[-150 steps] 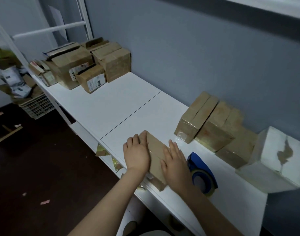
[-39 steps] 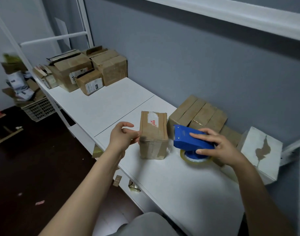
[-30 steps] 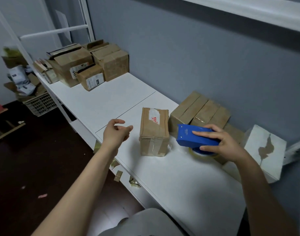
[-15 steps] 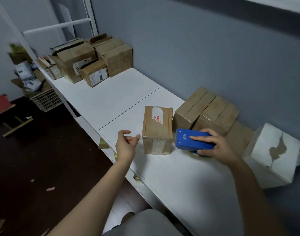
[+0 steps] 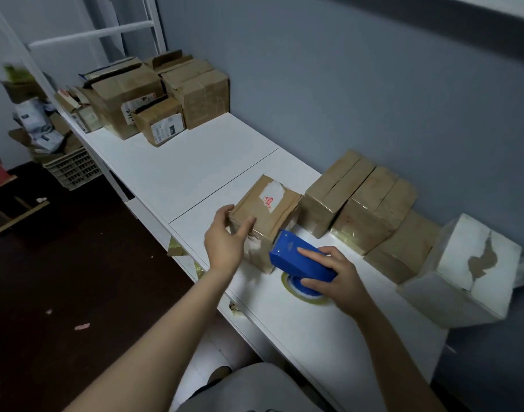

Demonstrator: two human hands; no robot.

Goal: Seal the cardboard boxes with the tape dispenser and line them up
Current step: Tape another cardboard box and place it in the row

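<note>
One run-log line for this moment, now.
left hand: holds brown cardboard box | right hand: grips blue tape dispenser at box's near corner | taped boxes: along grey wall

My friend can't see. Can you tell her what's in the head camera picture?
A person's right hand grips a blue tape dispenser, its toothed end at the corner of a cardboard box that the left hand holds on a white table. More taped boxes line the grey wall beside it.
</note>
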